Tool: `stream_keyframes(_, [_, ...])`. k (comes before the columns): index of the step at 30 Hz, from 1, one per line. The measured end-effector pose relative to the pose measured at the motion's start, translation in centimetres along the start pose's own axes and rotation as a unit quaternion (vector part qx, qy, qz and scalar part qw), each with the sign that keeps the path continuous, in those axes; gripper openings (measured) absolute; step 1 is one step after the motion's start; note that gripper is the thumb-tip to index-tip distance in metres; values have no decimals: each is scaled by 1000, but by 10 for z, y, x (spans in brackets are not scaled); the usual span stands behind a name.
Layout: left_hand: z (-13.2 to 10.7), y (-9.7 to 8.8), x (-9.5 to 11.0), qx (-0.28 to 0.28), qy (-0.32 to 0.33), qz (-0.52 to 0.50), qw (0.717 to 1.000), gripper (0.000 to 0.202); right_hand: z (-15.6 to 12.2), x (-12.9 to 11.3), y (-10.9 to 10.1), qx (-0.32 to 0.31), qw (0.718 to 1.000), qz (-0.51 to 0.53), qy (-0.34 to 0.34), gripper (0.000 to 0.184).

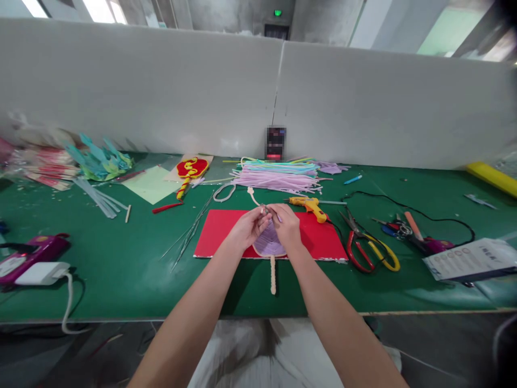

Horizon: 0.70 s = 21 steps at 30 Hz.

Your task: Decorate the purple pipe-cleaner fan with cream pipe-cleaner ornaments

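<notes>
A green tabletop (121, 285) runs up to a smooth white partition (161, 86), with a dark upright device (276, 143), its screen pixelated, standing against it. Along the back left are a cluster of turquoise leaf-like pieces (100, 161), a square pale green sheet (147, 184) and a red fan-shaped piece with yellow squiggles and a striped handle (193, 168). At the centre back, just beyond the work, lies a thick bundle of fuzzy lavender and mint stems (278, 178). A yellow glue gun (309, 207) rests partly on the right of a flat red rectangular board (214, 231), near a cutting tool with one red and one yellow handle (359, 250). Loose thin grey wires (188, 237) fan out left of the board, and a glossy purple power strip (40, 250) sits well apart at far left. Between the forearms, partly hidden by the fingers, is a ridged lavender rounded panel with a cream rim (270, 240), on the front of the board; its bumpy cream handle (273, 275) points toward the person. Above the panel, the left hand (250, 226) and right hand (286, 223) meet, fingers curled, tips pinched together on a small greyish piece (265, 211) too blurred to identify. A thin cream stem with a lobed tip (251, 192) extends beyond the left fingertips; whether it is held cannot be told.
</notes>
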<state>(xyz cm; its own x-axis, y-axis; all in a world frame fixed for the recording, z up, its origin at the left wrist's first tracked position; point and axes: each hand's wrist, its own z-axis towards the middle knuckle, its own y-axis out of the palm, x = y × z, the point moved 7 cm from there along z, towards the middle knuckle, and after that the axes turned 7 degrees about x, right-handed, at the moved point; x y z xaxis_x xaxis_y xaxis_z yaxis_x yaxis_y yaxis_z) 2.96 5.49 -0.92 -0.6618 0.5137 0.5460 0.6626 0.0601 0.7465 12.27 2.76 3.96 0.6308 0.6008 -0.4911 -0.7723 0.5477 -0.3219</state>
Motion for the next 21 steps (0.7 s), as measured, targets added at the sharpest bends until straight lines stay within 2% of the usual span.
stream_keyframes(2, [0, -2, 1, 14, 2, 4, 1000, 16, 0, 0, -1, 3, 1000, 1, 2, 20])
stream_keyframes(5, [1, -1, -2, 6, -27, -24, 999, 15, 1, 1, -1, 11, 1000, -1, 4, 20])
stream_keyframes(8, [1, 2, -5, -28, -41, -42, 998, 12, 1, 2, -1, 20, 1000, -6, 5, 20])
stream_keyframes(12, [-1, 9, -5, -83, -23, -32, 996, 12, 1, 4, -3, 33, 999, 7, 32, 20])
stream_keyframes(15, [-3, 12, -6, -97, -18, -15, 995, 10, 2, 6, -5, 48, 996, 27, 65, 20])
stream_keyframes(18, [-3, 11, -4, -82, 10, 15, 996, 4, 3, 8, -7, 55, 993, 51, 96, 19])
stream_keyframes(21, [0, 7, 2, -46, 81, 65, 994, 5, 3, 11, -5, 49, 989, 72, 120, 19])
